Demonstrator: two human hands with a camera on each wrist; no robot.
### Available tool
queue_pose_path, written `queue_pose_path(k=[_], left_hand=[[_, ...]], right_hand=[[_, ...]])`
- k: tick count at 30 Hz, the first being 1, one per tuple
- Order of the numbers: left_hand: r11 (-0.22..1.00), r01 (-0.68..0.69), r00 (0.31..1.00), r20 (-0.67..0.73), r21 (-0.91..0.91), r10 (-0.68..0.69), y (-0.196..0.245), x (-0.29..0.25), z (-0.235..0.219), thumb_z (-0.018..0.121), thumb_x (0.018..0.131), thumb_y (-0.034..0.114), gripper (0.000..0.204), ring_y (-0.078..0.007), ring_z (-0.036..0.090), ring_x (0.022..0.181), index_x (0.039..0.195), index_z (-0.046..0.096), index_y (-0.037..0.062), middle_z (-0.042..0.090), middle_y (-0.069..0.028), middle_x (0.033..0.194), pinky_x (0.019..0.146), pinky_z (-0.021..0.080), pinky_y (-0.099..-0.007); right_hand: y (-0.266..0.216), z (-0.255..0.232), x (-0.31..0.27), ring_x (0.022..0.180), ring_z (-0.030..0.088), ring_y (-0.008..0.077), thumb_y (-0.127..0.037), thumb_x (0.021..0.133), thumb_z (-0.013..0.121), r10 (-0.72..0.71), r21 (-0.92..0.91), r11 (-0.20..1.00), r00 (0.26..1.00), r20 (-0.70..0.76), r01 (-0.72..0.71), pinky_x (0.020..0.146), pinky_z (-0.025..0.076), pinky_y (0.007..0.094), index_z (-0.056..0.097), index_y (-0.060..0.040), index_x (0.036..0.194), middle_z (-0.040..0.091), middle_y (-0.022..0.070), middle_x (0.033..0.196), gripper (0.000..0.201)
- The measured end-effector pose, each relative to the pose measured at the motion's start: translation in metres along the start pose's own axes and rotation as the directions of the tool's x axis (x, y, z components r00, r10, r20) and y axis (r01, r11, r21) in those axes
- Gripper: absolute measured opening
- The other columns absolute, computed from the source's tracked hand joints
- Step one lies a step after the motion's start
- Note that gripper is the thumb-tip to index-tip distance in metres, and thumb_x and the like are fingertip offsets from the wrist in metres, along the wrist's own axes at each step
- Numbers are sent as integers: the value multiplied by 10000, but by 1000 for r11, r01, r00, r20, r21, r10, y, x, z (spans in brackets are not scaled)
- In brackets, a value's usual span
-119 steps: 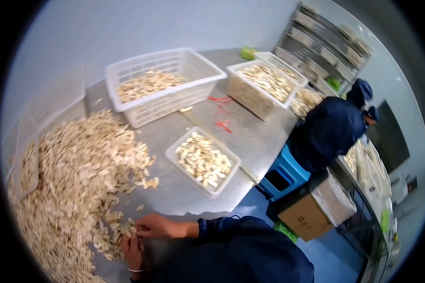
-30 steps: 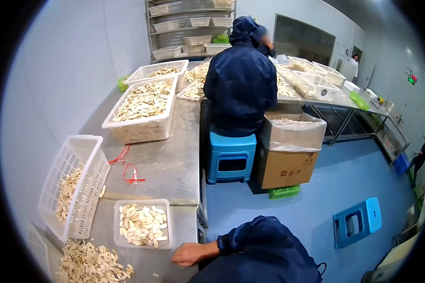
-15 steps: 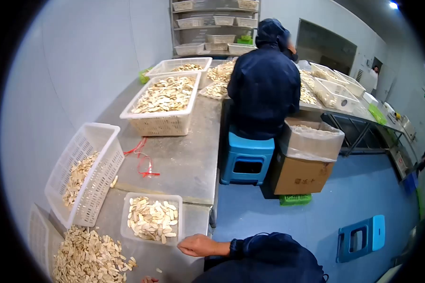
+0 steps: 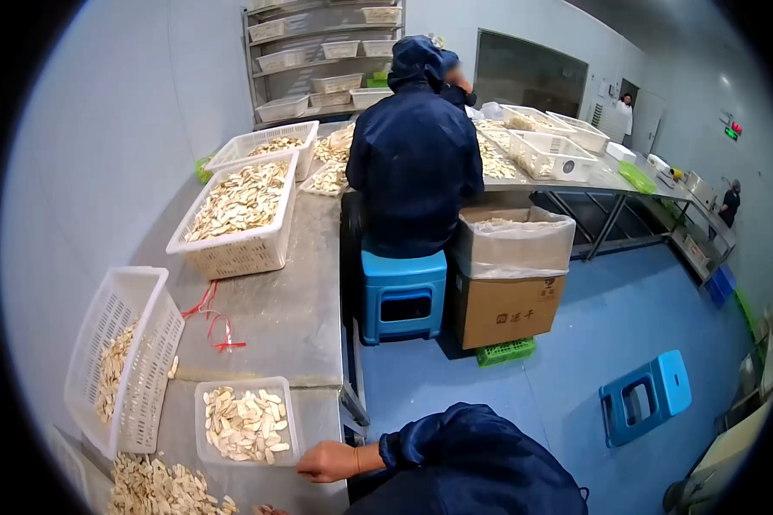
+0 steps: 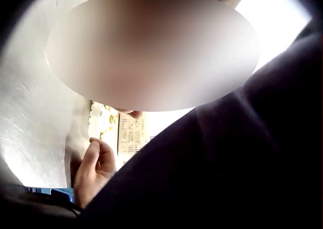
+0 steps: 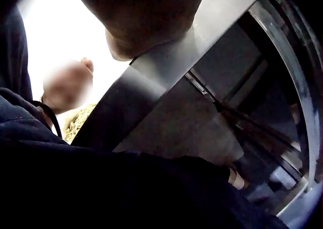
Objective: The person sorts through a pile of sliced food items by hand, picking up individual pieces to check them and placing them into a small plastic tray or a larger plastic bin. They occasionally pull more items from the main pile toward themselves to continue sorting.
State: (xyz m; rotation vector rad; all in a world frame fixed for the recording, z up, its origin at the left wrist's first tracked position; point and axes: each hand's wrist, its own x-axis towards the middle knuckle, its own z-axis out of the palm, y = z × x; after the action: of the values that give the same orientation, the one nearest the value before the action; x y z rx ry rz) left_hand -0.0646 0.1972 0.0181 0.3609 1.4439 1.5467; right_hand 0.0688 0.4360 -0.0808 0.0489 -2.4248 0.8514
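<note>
My right hand (image 4: 326, 462) rests at the table's front edge, just right of a white tray (image 4: 294, 421) of pale dried slices (image 4: 245, 425). Its fingers are loosely curled, and nothing shows in them. The left wrist view also catches this hand (image 5: 93, 171), thumb near the curled forefinger. Only a sliver of my left hand (image 4: 269, 510) enters the head view at the bottom, right of the heap of slices (image 4: 159, 489). Blur hides most of it in both wrist views, so what it holds cannot be seen.
A tilted white basket (image 4: 150, 360) stands against the left wall, red ribbon (image 4: 219, 330) beside it. Filled baskets (image 4: 232, 245) stand farther back. A person in dark blue (image 4: 416, 163) sits on a blue stool (image 4: 404, 300) beside a lined carton (image 4: 507, 313). Another stool (image 4: 648, 399) lies on the floor.
Four seconds ago both hands were together at the heap's edge. My right hand now rests by the tray, and the head view has swung toward the room. Since half a second ago, little but the view has shifted.
</note>
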Motion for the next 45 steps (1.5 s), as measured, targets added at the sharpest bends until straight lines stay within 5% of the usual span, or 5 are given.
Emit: queue_pose_path(k=[7,18,24,36,45], left_hand=[[972,236,970,63,0,-235,-1,30,-15,564,1046,387,252,-95,405,483,924,523,170,467,24,640,425,324,-263],[987,120,993,29,-107,-117,22,28,27,527,1061,174,113,-75,392,575,999,546,82,459,32,731,513,303,-219],[983,135,986,83,124,-146,7,47,17,575,1036,427,283,-93,393,463,910,547,175,464,30,629,414,305,-265],[996,6,992,-127,-90,-17,-14,-14,51,575,1006,241,153,-69,442,486,1023,607,92,561,-1,721,417,309,-221],[991,-3,990,138,-131,21,-15,-14,48,569,1048,305,184,-73,407,550,1022,563,122,515,20,748,491,330,-219]], right_hand=[[3,7,1,788,658,328,-189,917,655,5,15,1000,999,42,-6,667,528,435,642,-58,1042,654,112,851,181],[4,5,5,719,636,374,-147,917,613,-40,61,997,998,-54,43,616,510,468,599,-53,929,610,133,761,96],[3,5,2,734,652,358,-156,913,623,-28,68,997,995,-92,35,621,519,459,633,-60,976,640,133,797,115],[-6,-2,0,771,654,337,-166,893,669,83,11,997,996,-31,-82,620,520,443,648,-81,1029,658,106,850,161],[-10,-3,-4,703,619,379,-156,893,628,63,-35,997,991,-118,-68,594,482,493,556,-84,824,599,136,737,124]])
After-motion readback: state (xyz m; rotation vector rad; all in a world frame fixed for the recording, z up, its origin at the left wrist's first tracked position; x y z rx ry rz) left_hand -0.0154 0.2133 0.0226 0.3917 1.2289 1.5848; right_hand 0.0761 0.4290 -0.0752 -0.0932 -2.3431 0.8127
